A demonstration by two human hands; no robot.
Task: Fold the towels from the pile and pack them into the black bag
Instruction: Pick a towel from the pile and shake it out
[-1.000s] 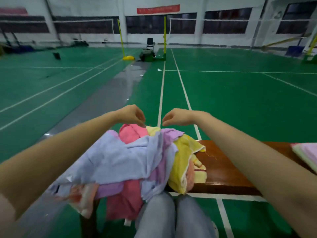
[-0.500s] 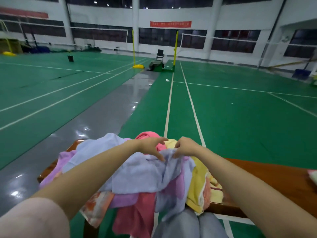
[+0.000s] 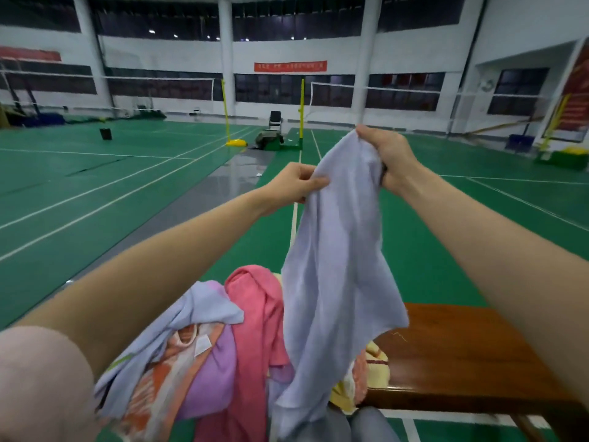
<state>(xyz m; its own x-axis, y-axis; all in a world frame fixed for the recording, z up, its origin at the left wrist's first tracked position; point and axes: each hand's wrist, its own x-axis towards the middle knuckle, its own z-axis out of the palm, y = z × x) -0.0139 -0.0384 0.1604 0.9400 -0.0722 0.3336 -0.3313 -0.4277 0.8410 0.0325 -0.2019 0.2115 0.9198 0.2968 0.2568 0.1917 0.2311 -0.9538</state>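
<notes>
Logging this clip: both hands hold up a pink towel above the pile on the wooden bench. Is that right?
Not quite. The held towel is pale lavender, not pink; the pink towel lies in the pile. The head view shows the left hand and right hand gripping it above the wooden bench.

An indoor sports hall with badminton courts is shown. Green court flooring (image 3: 95, 193) is marked with white lines (image 3: 98, 205), nets (image 3: 382, 88) are strung between yellow posts (image 3: 301, 113), and a red banner (image 3: 290, 66) is hung on the high white wall above dark windows.
</notes>
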